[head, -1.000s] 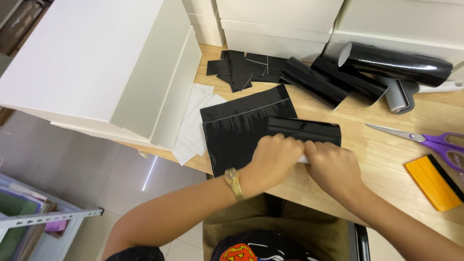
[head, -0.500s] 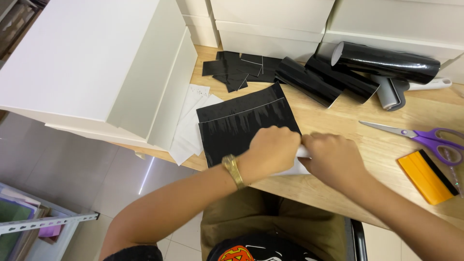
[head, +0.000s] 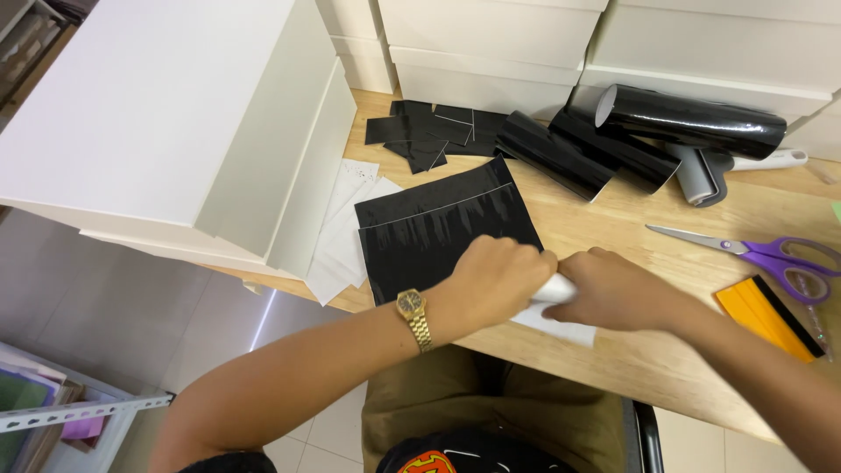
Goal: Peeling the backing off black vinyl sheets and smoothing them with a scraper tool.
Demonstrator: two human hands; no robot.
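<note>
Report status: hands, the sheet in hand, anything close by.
Left hand and right hand both closed on a white backing sheet at the black vinyl sheet. Purple scissors, yellow squeegee lie right, untouched.

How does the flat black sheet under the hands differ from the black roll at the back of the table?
The flat black sheet lies spread out on the wooden table, while the black roll is wound into a tube. The sheet sits at the near edge, with the left hand resting on it; the roll lies untouched at the back against the white boxes. A thin white line crosses the sheet; the roll shows none. Both are glossy black.
</note>
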